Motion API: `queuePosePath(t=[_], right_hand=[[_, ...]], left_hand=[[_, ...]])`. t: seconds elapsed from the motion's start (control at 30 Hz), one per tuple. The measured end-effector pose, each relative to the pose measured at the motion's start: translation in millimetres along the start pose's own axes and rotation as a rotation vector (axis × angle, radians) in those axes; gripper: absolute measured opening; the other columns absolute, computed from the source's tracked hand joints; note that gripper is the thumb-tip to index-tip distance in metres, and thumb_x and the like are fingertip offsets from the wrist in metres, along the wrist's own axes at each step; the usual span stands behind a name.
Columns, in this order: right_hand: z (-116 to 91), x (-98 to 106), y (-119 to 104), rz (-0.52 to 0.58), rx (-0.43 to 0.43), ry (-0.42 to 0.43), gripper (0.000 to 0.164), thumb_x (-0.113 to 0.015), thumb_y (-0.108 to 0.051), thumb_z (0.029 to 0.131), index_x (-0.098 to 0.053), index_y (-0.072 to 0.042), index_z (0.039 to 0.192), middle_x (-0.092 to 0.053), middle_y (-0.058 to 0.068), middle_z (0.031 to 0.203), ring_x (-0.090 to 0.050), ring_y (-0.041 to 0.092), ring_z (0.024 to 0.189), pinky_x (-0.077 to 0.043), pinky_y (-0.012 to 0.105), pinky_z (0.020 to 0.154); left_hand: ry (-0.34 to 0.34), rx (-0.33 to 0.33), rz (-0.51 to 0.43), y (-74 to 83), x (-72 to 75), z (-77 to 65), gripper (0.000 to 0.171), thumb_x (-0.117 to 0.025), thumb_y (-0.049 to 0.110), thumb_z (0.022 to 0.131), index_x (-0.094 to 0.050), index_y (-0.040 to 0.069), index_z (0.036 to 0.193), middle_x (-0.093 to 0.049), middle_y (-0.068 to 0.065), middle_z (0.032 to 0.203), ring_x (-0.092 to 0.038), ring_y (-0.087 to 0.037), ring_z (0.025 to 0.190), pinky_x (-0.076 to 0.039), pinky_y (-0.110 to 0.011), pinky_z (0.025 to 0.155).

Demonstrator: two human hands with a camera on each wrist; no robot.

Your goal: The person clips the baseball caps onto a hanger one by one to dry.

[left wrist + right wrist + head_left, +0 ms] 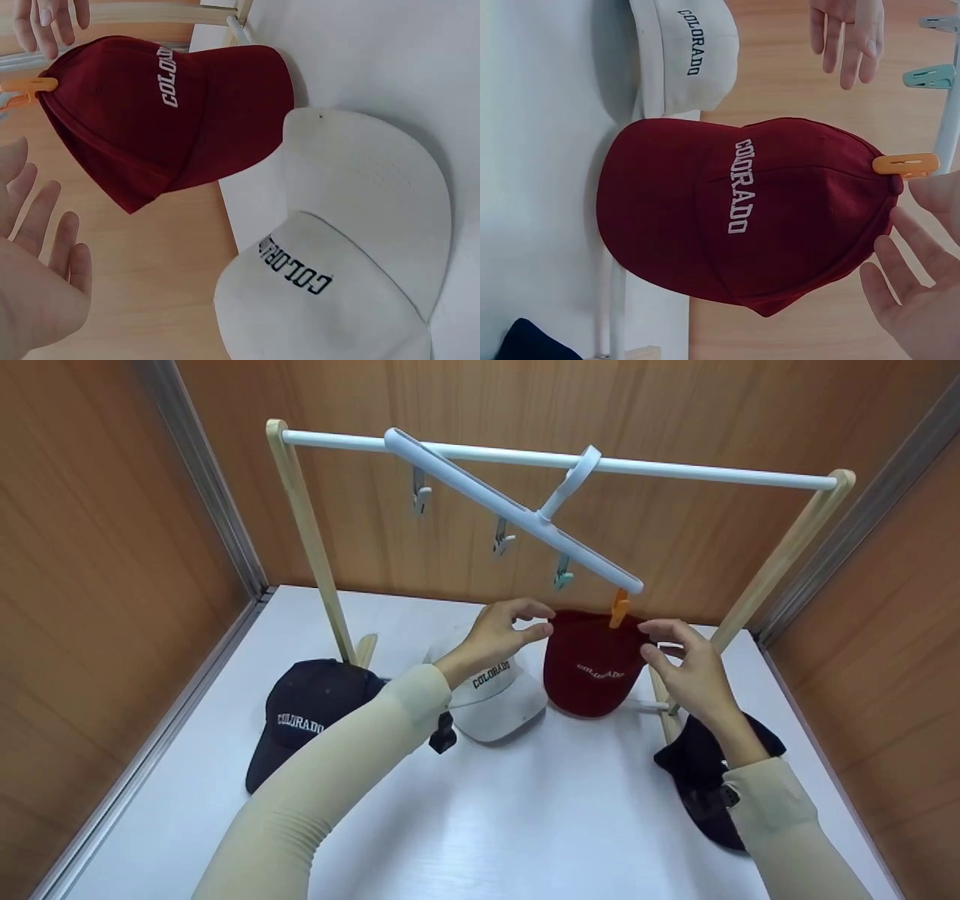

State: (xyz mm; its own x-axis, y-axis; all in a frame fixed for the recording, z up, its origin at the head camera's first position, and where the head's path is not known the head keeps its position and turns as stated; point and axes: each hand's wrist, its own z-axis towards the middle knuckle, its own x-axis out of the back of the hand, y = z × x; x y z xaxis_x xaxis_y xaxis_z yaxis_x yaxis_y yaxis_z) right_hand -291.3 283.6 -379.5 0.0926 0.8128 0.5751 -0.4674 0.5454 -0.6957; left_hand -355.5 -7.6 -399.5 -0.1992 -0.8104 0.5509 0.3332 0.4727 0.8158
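Note:
A dark red cap (592, 667) with white COLORADO lettering hangs, brim down, from an orange clip (619, 609). That clip is at the lower end of a white hanger (480, 495), which tilts down to the right with its hook over a white bar. My left hand (491, 634) is beside the cap's left edge; the left wrist view shows its fingers loosely bent, apart from the cap and holding nothing. At the cap's right edge, my right hand (922, 277) has relaxed fingers close to the crown by the clip; light contact is hard to tell.
A white cap (495, 697) sits behind my left forearm, a navy cap (322, 697) at the left, and a black cap (709, 787) partly under my right wrist. The bar (712, 471) spans two wooden posts. A teal clip (563, 574) and two grey clips hang unoccupied. Wooden walls enclose the white table.

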Motion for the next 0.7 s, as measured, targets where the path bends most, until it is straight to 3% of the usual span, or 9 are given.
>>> queuePosePath(t=[0.1,0.17,0.43,0.57,0.7], right_hand=[[1.4,-2.2,12.0,0.012,-0.01,-0.004,0.031,-0.061,-0.008,0.096,-0.059,-0.005,0.127,-0.06,0.011,0.126,-0.055,0.029,0.119,-0.046,0.043,0.099],[2.8,-3.9,22.1,0.015,-0.005,-0.005,0.031,-0.062,-0.011,0.096,-0.06,-0.008,0.127,-0.061,0.008,0.126,-0.055,0.027,0.119,-0.045,0.048,0.098],[4.0,-9.4,34.5,0.024,0.032,0.0,0.029,-0.065,-0.02,0.095,-0.063,-0.014,0.124,-0.062,-0.001,0.122,-0.057,0.021,0.114,-0.049,0.033,0.094],[2.7,-13.1,32.9,0.037,0.038,-0.016,0.03,-0.065,-0.02,0.095,-0.062,-0.014,0.125,-0.062,0.0,0.123,-0.058,0.021,0.113,-0.048,0.019,0.09],[1.5,-16.8,31.7,0.067,0.046,-0.031,0.032,-0.066,-0.017,0.095,-0.061,-0.013,0.126,-0.062,0.003,0.124,-0.058,0.022,0.112,-0.047,0.016,0.089]], left_hand=[[0.021,0.014,0.001,-4.0,4.9,-1.8,0.031,-0.066,0.044,0.092,-0.064,0.034,0.121,-0.063,0.016,0.121,-0.051,-0.018,0.123,-0.042,-0.039,0.101],[0.032,0.022,-0.006,-6.9,7.7,-3.0,0.031,-0.066,0.043,0.092,-0.065,0.033,0.12,-0.063,0.015,0.121,-0.051,-0.02,0.124,-0.042,-0.039,0.101],[0.063,0.048,-0.023,-19.0,15.6,-10.1,0.03,-0.066,0.041,0.092,-0.064,0.032,0.12,-0.063,0.014,0.122,-0.051,-0.015,0.122,-0.041,-0.04,0.103],[0.092,0.045,-0.029,-25.7,20.7,-14.7,0.029,-0.066,0.04,0.093,-0.064,0.031,0.12,-0.063,0.014,0.121,-0.052,-0.015,0.121,-0.041,-0.04,0.103],[0.108,0.056,-0.026,-32.2,26.5,-18.7,0.03,-0.066,0.042,0.092,-0.063,0.032,0.12,-0.063,0.016,0.121,-0.053,-0.014,0.119,-0.042,-0.039,0.102]])
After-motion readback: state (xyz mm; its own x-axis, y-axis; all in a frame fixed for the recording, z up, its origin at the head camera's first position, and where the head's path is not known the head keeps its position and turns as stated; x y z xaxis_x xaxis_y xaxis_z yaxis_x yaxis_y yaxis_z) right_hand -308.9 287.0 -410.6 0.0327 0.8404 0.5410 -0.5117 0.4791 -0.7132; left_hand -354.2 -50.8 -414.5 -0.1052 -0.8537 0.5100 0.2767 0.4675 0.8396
